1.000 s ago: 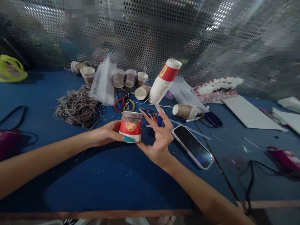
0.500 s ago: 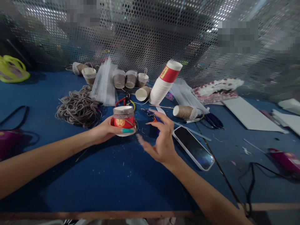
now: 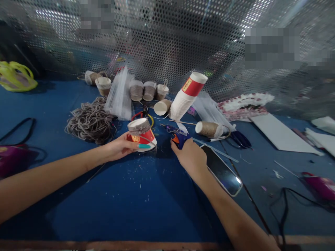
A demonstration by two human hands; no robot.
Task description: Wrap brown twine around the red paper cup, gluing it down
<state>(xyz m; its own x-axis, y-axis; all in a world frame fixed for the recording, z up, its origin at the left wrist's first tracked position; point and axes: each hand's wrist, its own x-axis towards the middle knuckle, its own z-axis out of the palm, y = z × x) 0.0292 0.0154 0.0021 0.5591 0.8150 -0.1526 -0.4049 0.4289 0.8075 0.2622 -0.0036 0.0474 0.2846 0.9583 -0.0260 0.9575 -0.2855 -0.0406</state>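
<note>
My left hand point(image 3: 121, 147) is closed around a red and white paper cup point(image 3: 146, 137), its thumb lying across the front. Grey cord is wound around the cup's upper part, and a loose strand hangs down its right side. The cup leans a little to the left. To the right, my right hand point(image 3: 192, 157) is wrapped round the handle of a blue glue gun point(image 3: 183, 137) with an orange trigger. The gun's nozzle points left and away from me, apart from the cup. Behind the cup lie red and yellow handled scissors point(image 3: 150, 119).
A heap of grey cord point(image 3: 90, 120) lies left. Behind stand cord-wrapped cups point(image 3: 136, 91) and a leaning paper cup stack point(image 3: 182, 104). A phone point(image 3: 222, 170) lies beside my right forearm, near a twine-wrapped cup point(image 3: 208, 129). White board point(image 3: 285, 134) is farther right.
My right hand has moved from open in the air onto the glue gun and closed around its handle. The cup in my left hand has tilted leftward.
</note>
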